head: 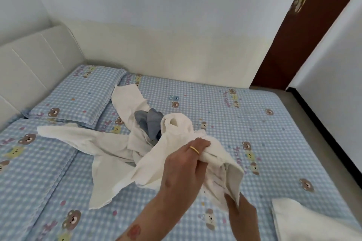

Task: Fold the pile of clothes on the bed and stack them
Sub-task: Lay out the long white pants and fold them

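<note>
Two hands work low in the view: the right hand pinches the lower edge of a white cloth, and the left hand, wearing one gold ring, has its fingers curled tight round the bunched upper part. A folded white piece lies flat at the near right corner of the bed. Beyond the hands sits the pile, soft crumpled white garments with one grey-blue item showing through. Farther left lies one checked pillow with bear prints, against a padded white headboard.
</note>
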